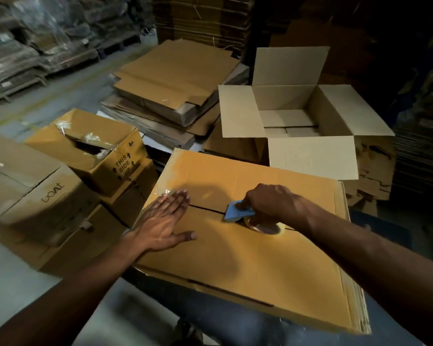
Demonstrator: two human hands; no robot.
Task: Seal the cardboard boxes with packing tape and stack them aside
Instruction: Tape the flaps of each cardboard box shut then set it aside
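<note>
Head view: your left hand [164, 218] lies flat, fingers straight, on the cardboard box [248, 258] under both hands; your right hand [273, 202] grips the tape dispenser [238, 211] on its seam, just beside the left.

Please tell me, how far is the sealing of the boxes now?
Done: nothing sealed shows clearly. In hand: the left hand presses flat on the closed box; the right hand holds the blue tape dispenser on its centre seam, still open. Left: finishing this seam, stacking, and the open box behind.
</note>
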